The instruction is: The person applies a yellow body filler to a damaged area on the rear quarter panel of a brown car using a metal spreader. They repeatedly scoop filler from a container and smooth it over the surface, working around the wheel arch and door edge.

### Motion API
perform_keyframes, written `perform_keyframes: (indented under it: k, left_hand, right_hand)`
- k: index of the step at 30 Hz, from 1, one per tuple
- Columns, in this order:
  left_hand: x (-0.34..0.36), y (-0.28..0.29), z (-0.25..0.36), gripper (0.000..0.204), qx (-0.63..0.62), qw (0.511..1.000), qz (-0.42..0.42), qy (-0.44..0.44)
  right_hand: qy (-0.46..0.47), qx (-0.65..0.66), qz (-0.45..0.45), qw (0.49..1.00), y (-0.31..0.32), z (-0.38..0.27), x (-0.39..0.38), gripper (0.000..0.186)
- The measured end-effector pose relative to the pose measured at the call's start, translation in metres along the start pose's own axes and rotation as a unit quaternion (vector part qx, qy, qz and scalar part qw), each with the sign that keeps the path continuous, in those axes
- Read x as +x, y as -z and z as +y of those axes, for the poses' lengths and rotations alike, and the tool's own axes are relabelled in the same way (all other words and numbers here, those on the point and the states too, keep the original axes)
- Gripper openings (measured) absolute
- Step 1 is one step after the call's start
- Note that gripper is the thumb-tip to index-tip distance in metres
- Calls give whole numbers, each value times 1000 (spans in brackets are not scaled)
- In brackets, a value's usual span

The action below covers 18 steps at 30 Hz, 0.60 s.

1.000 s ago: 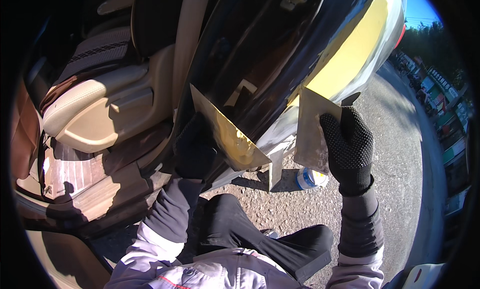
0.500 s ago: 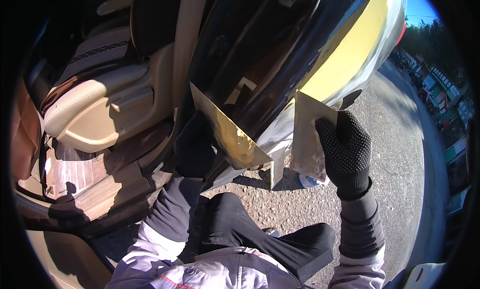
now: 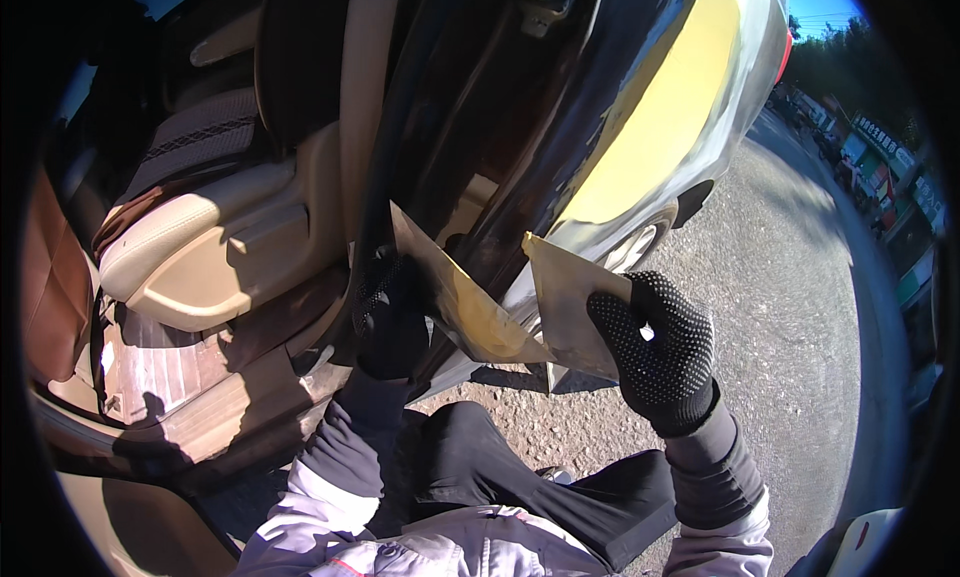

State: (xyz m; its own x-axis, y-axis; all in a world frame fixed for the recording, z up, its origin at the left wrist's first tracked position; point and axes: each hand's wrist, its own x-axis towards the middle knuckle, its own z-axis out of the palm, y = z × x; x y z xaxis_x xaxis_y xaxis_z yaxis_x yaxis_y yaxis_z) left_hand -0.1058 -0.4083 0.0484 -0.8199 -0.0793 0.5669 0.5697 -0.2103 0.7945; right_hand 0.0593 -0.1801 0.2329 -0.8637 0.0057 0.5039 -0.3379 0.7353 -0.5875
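My left hand [image 3: 388, 322], in a black dotted glove, grips a thin metal putty board [image 3: 428, 269] with yellow body filler [image 3: 485, 327] smeared on its face. In my right hand [image 3: 662, 357], gloved alike, is a flat metal putty spreader [image 3: 570, 292]. A small dab of filler sits on the spreader's upper left corner. Its lower left side meets or overlaps the board's right tip; I cannot tell whether they touch. Just beyond both tools, a broad patch of yellow filler [image 3: 655, 117] covers the car's rear side panel [image 3: 735, 107], with grey sanded areas around it.
At left, the open doorway shows a beige and brown car seat [image 3: 210, 232] and the door sill [image 3: 270, 417]. A rear wheel [image 3: 640, 245] stands below the panel. My bent legs [image 3: 480, 457] are over rough ground; paved road [image 3: 785, 307] runs along the right.
My right hand has moved left and down, bringing the spreader from the panel to the board's right tip. My left hand and the board sit slightly lower in view.
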Motion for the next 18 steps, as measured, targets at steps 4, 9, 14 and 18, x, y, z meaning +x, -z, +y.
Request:
perform_keyframes:
  k: [4, 9, 14, 18]
  left_hand:
    - [-3, -5, 11, 32, -202, 976, -18, 73]
    - [12, -2, 42, 30, -82, 987, 33, 136]
    - [-22, -41, 80, 27, -550, 718, -139, 404]
    - [-50, -69, 95, 28, -427, 790, -112, 426]
  right_hand:
    - [140, -24, -57, 988, 4, -8, -23, 15]
    - [207, -113, -76, 969, 18, -3, -35, 21]
    - [-179, 446, -81, 873, 13, 13, -26, 21]
    - [-247, 573, -155, 766, -5, 32, -30, 23]
